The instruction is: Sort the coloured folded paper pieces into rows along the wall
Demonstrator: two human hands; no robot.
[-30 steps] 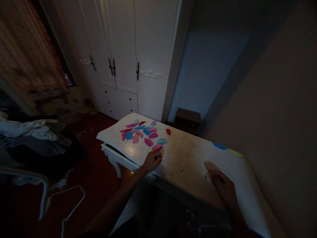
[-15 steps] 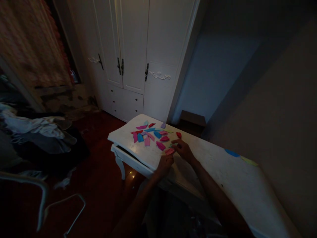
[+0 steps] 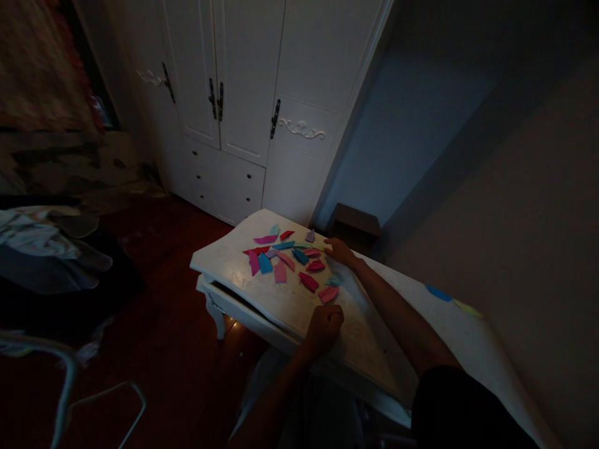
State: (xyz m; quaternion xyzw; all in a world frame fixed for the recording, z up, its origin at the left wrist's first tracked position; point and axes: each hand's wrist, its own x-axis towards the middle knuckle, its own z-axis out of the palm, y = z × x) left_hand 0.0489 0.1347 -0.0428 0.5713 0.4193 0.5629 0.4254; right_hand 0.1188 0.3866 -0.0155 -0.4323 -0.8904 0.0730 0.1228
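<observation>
My left hand (image 3: 324,325) rests as a fist at the table's near edge, with nothing showing in it. Just beyond it lies a salmon-pink folded paper piece (image 3: 328,294), apart from the knuckles. Beside that piece is a pale teal paper piece (image 3: 334,280). My right hand (image 3: 342,252) reaches to the table's far side with its fingers drawn together; whatever is under them is hidden. Left of it are a crimson folded piece (image 3: 316,265), a dark pink one (image 3: 309,282), a blue one (image 3: 300,255) and several other coloured pieces, some overlapping.
The white table (image 3: 224,262) has a slightly open drawer (image 3: 248,302) in front. Blue (image 3: 438,292) and yellow (image 3: 468,308) pieces lie by the wall. A white wardrobe (image 3: 243,75) stands behind, a brown box-like stand (image 3: 354,226) beside it. Clothes (image 3: 42,243) are heaped at left.
My right hand has moved from the pale teal piece to the far edge, covering where a red piece lay. My left hand has drawn back from the salmon-pink piece. The view has shifted slightly.
</observation>
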